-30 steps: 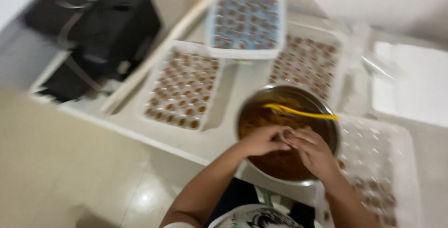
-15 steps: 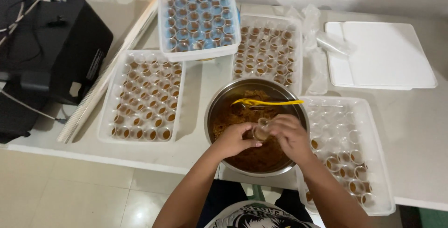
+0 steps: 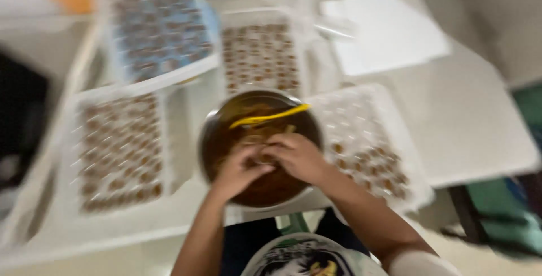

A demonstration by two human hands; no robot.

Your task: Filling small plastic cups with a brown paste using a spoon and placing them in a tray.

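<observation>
The picture was blurred by motion, so fine detail was lost. To the left of both hands lay a white plastic tray (image 3: 121, 152) with rows of small brown pieces in its pockets, its long side running away from the person. Beyond it a blue-tinted tray (image 3: 161, 30) sat tilted on top.

The left hand (image 3: 240, 171) and the right hand (image 3: 299, 157) met fingertip to fingertip over a round metal bowl (image 3: 210, 140) of brown, glossy mixture, directly beneath them. Their fingers curled together on something small at the meeting point; what it was, and how tightly it was held, could not be told through the blur. Just beyond the fingertips a yellow spatula (image 3: 270, 116) lay across the bowl, long and slim, its axis running left to right and rising slightly toward the right rim.

Farther beyond the hands stood another filled tray (image 3: 259, 56). To the right of the right hand, touching the bowl, lay a clear tray (image 3: 367, 135), mostly empty pockets with brown pieces in its near rows. All rested on a white table (image 3: 480, 135).
</observation>
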